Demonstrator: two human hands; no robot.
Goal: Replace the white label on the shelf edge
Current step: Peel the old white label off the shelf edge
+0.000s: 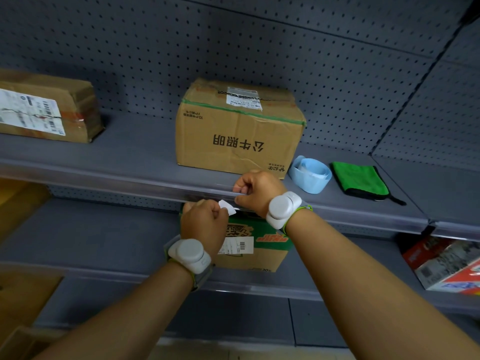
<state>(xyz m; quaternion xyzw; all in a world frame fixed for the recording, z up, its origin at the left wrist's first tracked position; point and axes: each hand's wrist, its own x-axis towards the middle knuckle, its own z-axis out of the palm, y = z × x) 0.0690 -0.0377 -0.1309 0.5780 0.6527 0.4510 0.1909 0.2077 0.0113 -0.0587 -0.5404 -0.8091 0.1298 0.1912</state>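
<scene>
at mid-frame my left hand pinches the small white paper label just below the clear plastic shelf-edge strip my right hand grips, so next it seems i swap in a fresh label.

A single head-worn wide-angle camera looks forward and down along both forearms, close to the shelf edge, which crosses the middle of the frame. The left hand and right hand sit near the centre, at arm's reach from the lens. Beyond the hands the pegboard back wall fills the upper frame; below the hands a lower shelf shows. Straight lines bow toward the frame's borders.
</scene>
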